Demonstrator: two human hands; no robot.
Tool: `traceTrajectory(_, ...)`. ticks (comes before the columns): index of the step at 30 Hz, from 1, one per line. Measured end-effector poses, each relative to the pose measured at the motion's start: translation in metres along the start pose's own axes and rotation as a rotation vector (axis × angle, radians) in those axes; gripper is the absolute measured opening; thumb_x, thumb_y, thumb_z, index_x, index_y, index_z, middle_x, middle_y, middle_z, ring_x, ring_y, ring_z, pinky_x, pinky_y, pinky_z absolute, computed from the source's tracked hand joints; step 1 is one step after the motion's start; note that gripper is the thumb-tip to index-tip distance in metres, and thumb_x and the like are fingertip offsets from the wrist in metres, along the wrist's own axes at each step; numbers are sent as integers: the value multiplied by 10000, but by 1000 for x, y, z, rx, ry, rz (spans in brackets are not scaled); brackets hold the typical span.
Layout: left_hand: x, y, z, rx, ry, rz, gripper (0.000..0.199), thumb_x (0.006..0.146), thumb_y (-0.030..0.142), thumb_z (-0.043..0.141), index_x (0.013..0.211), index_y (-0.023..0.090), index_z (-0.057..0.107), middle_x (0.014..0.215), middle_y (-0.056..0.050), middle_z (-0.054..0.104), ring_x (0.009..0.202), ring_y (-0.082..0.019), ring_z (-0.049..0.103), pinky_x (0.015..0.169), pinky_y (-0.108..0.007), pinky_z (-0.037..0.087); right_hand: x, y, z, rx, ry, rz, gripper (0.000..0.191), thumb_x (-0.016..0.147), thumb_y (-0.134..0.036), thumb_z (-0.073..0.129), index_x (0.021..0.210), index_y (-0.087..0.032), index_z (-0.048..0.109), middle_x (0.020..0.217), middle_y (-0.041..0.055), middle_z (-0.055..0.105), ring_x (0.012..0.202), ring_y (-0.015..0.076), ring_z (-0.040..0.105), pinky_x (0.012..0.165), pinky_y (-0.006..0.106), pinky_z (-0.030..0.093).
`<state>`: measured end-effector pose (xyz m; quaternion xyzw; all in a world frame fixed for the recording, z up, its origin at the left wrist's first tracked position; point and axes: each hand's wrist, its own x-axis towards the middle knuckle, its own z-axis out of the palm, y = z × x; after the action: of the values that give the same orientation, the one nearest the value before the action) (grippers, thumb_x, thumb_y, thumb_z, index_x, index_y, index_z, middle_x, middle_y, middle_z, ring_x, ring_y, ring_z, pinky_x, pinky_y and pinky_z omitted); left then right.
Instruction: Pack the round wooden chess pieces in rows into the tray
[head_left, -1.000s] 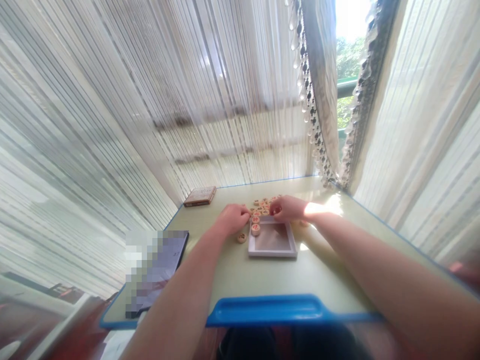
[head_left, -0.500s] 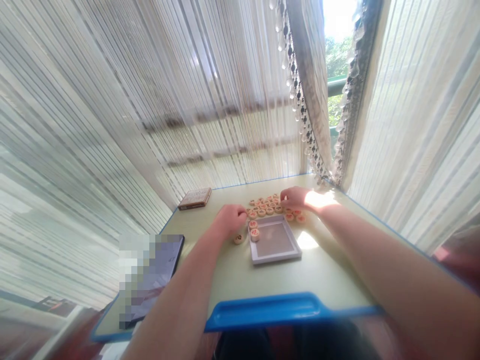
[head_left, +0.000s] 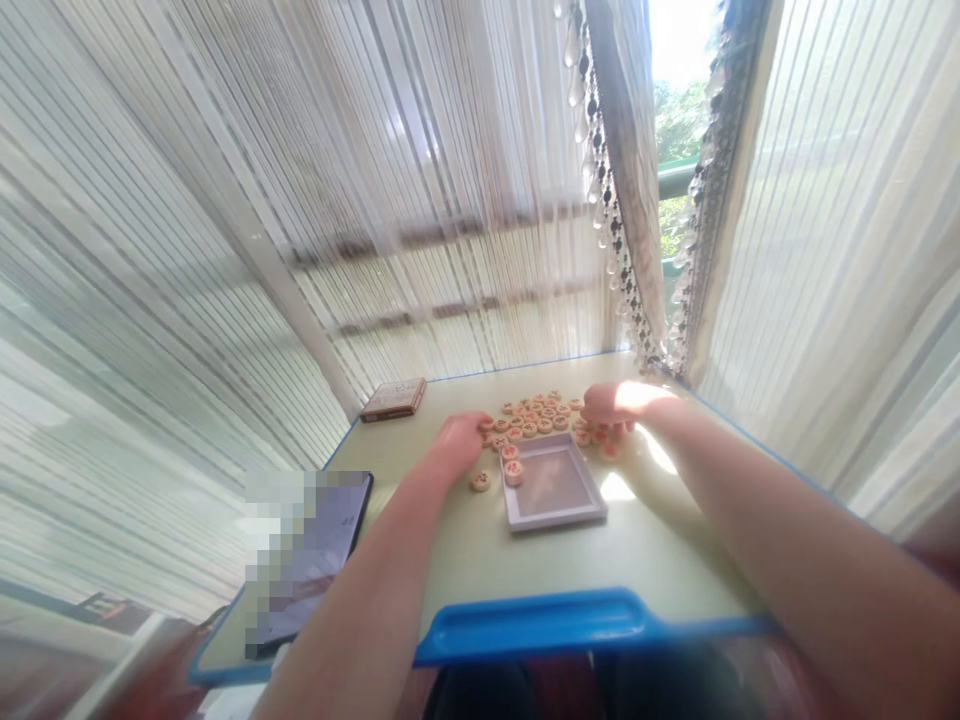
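Note:
Round wooden Chinese chess pieces [head_left: 530, 429] with red or dark characters lie spread behind a shallow pale box tray [head_left: 555, 520]. At the left edge of the spread is my left hand [head_left: 463, 442], its fingers loosely bent and touching pieces. My right hand [head_left: 609, 403] is over the red-marked pieces [head_left: 583, 437] on the right, fingers pointing down and somewhat apart, slightly blurred. Two red-marked pieces [head_left: 513, 472] are at the tray's left side, inside it. A single dark-marked piece [head_left: 480, 482] rests on the table left of the tray.
A flat brown patterned box [head_left: 394, 399] is at the table's back left corner. Along the left edge leans or lies a tablet [head_left: 330, 560], partly pixelated. The table [head_left: 675, 570] has a blue front trough [head_left: 540, 622]. String curtains [head_left: 450, 180] hang behind it.
My right hand has shifted to the right, over the red-marked pieces, uncovering pieces at the spread's right end. My left hand has drawn slightly away to the left. The view has shifted slightly.

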<state>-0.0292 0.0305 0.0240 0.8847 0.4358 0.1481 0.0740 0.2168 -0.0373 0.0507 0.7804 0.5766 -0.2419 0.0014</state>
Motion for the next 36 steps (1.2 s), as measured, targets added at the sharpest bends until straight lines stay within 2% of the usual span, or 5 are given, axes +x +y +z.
traceTrajectory(8, -1, 7, -1, 0, 46, 72, 409, 729, 78, 390, 1028, 195, 643, 1036, -55, 658, 978, -188, 584, 904, -296, 426, -25, 0, -7, 65, -285, -66, 103, 564, -187, 639, 648, -130, 629, 745, 72, 658, 622, 192, 639, 545, 282, 506)
traceTrajectory(20, -5, 14, -7, -59, 90, 103, 340, 737, 113, 404, 924, 185, 678, 937, -30, 685, 909, -170, 600, 872, -278, 439, -11, -4, 0, -30, -108, -66, 174, 620, -272, 633, 697, -116, 638, 771, 85, 657, 576, 168, 621, 505, 281, 484)
traceTrajectory(26, -8, 20, -9, -67, 67, 63, 329, 740, 128, 416, 921, 191, 684, 952, -25, 684, 915, -166, 593, 886, -270, 429, -35, -25, -7, -178, 217, -233, 241, 618, -323, 616, 810, -184, 659, 811, 72, 657, 686, 200, 610, 513, 267, 427)
traceTrajectory(30, -9, 23, -9, -68, 55, 44, 331, 734, 135, 423, 929, 190, 685, 951, -25, 685, 911, -164, 592, 878, -267, 430, -48, -41, 7, -143, 54, -447, 252, 594, -358, 620, 814, -241, 662, 803, 25, 654, 627, 165, 584, 479, 247, 392)
traceTrajectory(36, -8, 22, -11, 5, 58, 125, 312, 730, 166, 430, 880, 200, 702, 886, -35, 696, 843, -159, 602, 839, -262, 436, -58, -59, 29, -255, -24, -507, 149, 556, -338, 641, 635, -213, 651, 590, 3, 598, 474, 127, 498, 433, 253, 336)
